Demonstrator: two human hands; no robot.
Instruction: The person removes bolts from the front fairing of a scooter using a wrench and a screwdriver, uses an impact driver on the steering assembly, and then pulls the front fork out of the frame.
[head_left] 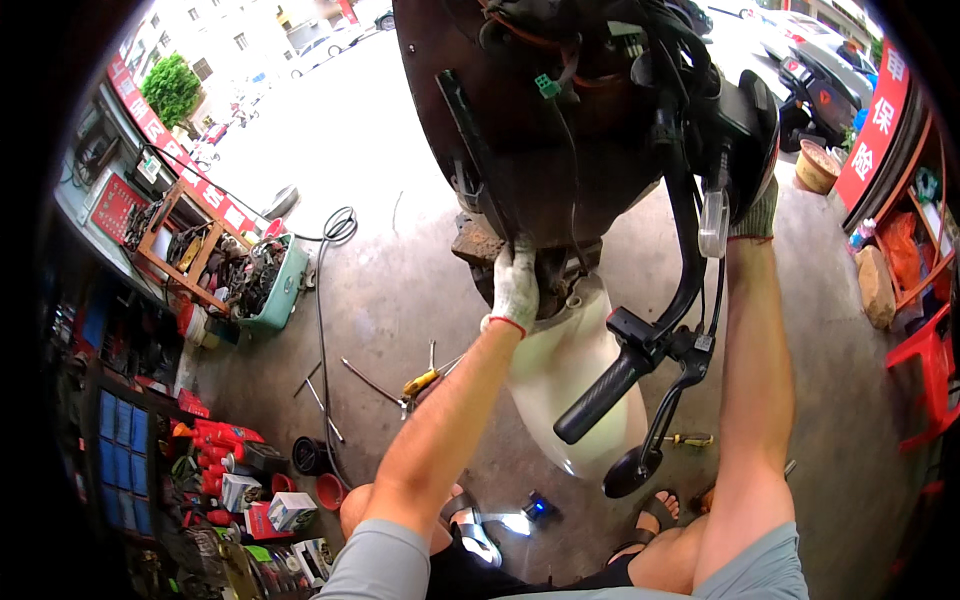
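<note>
A scooter's front end fills the upper middle, with a dark panel [530, 120], loose wires, a green connector [547, 85] and a white fender [575, 400] below. My left hand [515, 280], in a pale glove, grips the panel's lower edge beside a black strip [468, 140] and a rusty metal piece [478, 240]. My right hand [752, 212], in a grey-green glove, reaches up at the right side behind a black housing [745, 120]; its fingers are hidden. The black handlebar grip [595, 395] and brake lever [665, 420] hang between my arms.
Tools [420, 383], a screwdriver [690, 439], a coiled hose [338, 225] and a small lit lamp [535, 508] lie on the floor. A teal bin [285, 295] and crowded boxes [240, 490] stand left; a red stool [920, 375] and bucket [815, 170] right.
</note>
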